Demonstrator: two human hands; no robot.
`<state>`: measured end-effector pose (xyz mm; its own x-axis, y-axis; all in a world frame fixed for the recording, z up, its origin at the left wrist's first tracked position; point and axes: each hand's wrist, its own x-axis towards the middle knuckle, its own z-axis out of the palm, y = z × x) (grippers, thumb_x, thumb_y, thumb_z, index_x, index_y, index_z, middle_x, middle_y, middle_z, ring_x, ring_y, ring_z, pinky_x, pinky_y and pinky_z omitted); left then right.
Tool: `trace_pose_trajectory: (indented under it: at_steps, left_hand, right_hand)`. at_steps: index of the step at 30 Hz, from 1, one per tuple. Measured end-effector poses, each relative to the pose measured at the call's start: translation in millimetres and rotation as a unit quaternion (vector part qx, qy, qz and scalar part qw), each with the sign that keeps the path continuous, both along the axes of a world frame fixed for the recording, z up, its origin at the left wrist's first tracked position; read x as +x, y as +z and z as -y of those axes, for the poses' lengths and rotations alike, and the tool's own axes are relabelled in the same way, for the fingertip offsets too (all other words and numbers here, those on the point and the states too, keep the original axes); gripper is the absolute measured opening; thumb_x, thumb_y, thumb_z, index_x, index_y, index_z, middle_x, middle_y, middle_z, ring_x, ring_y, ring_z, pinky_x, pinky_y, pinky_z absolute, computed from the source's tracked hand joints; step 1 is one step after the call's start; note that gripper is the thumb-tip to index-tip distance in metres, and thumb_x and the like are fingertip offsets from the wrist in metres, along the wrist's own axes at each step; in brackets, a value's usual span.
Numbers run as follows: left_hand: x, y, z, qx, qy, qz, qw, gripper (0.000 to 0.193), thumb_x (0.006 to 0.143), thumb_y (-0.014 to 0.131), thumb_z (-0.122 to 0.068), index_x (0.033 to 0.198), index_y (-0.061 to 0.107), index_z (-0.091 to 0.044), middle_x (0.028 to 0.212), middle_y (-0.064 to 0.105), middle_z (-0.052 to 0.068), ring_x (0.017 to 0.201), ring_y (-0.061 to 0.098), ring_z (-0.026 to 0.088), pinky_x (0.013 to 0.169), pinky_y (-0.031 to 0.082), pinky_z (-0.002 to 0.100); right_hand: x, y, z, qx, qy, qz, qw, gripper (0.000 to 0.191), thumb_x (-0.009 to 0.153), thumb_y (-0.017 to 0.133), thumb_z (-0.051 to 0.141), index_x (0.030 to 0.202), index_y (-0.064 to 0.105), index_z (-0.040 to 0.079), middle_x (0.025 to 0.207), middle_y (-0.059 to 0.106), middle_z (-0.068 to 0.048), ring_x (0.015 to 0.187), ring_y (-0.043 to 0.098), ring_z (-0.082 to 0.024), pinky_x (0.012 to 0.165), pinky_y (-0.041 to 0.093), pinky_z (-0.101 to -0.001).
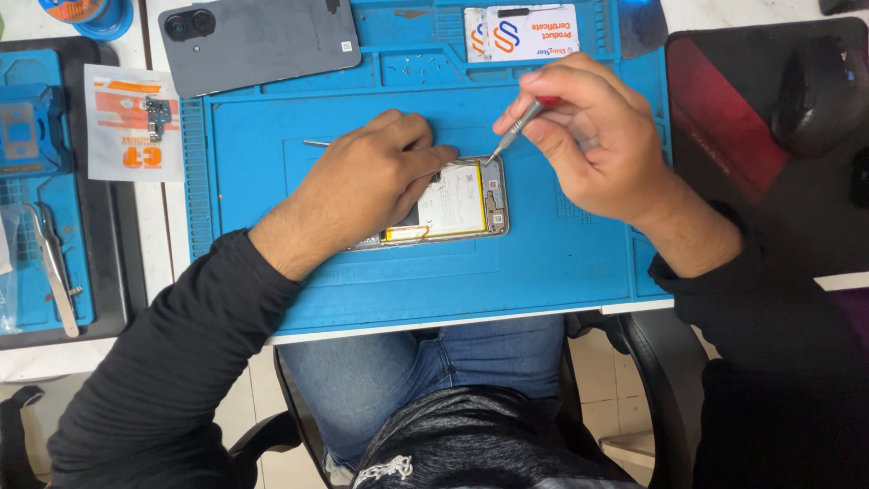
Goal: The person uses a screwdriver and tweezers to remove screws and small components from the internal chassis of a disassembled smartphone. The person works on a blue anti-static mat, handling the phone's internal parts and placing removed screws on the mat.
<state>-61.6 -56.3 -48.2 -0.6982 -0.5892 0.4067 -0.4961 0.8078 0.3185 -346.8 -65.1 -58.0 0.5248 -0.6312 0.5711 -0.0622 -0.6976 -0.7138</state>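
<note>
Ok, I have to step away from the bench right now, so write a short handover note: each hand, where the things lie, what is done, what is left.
Left hand: presses down on the opened phone on the blue mat; a thin metal tool pokes out from under it.
Right hand: pinch grip on a slim screwdriver, tip at the phone's upper right corner.
Things: the grey back cover lies at the mat's top left; tweezers sit on the left tray.
Done: back cover off, battery exposed.
Left: whatever is under the tip; which screws are out is too small to tell.
</note>
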Motion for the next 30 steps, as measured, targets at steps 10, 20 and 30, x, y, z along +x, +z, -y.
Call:
trace_pose_trajectory:
  at_steps: [10, 20, 30]
  left_hand:
    - [1.1, 0.8, 5.0, 0.015, 0.016, -0.019, 1.000, 0.019, 0.095, 0.072, -0.009, 0.113, 0.077, -0.008, 0.099, 0.065, 0.008, 0.094, 0.066, 0.025, 0.079, 0.057, 0.038]
    - [20.4, 0.6, 27.5, -0.035, 0.102, -0.022, 0.994, 0.016, 0.100, 0.069, -0.010, 0.114, 0.077, -0.005, 0.094, 0.063, 0.009, 0.090, 0.066, 0.028, 0.075, 0.058, 0.042]
    - [27.6, -4.0, 36.8, -0.074, 0.164, -0.020, 0.983, 0.016, 0.099, 0.068, -0.008, 0.113, 0.075, -0.004, 0.099, 0.064, 0.010, 0.094, 0.066, 0.030, 0.075, 0.058, 0.043]
  right_hand:
    - [-15.8, 0.4, 9.6, 0.080, -0.036, 0.064, 0.994, 0.046, 0.117, 0.055, -0.001, 0.157, 0.032, 0.004, 0.121, 0.054, -0.010, 0.105, 0.060, -0.017, 0.098, 0.056, -0.0309]
    - [-7.4, -8.4, 18.6, 0.195, -0.051, 0.017, 0.979, 0.055, 0.109, 0.049, -0.008, 0.161, 0.034, 0.003, 0.117, 0.052, -0.009, 0.091, 0.063, -0.013, 0.082, 0.055, -0.0263]
    - [-8.0, -7.7, 5.2, 0.221, -0.061, -0.031, 0.973, 0.055, 0.106, 0.051, -0.007, 0.157, 0.034, 0.002, 0.117, 0.052, -0.010, 0.092, 0.064, -0.015, 0.074, 0.055, -0.0258]
